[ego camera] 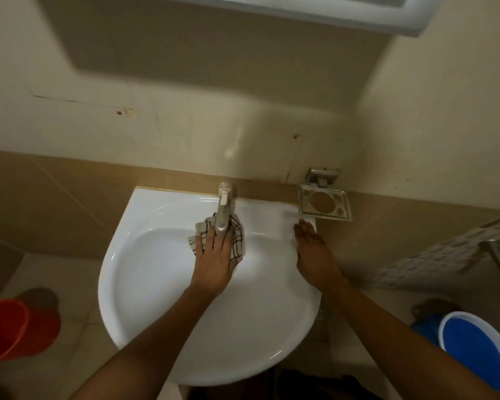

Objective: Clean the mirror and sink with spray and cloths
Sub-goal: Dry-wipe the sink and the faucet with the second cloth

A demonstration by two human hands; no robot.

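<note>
A white sink (145, 272) is fixed to the wall below me, with a metal tap (223, 207) at its back middle. My left hand (215, 259) lies flat with straight fingers on a beige cloth with dark checks (237, 238), pressing it against the basin just under the tap's spout. My right hand (311, 249) rests flat on the sink's right rim, fingers straight, holding nothing. The bottom edge of the mirror cabinet (315, 13) shows at the top. No spray bottle is in view.
A metal soap dish (324, 202) is mounted on the wall right of the sink. A red bucket (15, 330) stands on the floor at the left, a blue bucket (474, 350) at the right. A patterned towel hangs on a rail (497, 255) far right.
</note>
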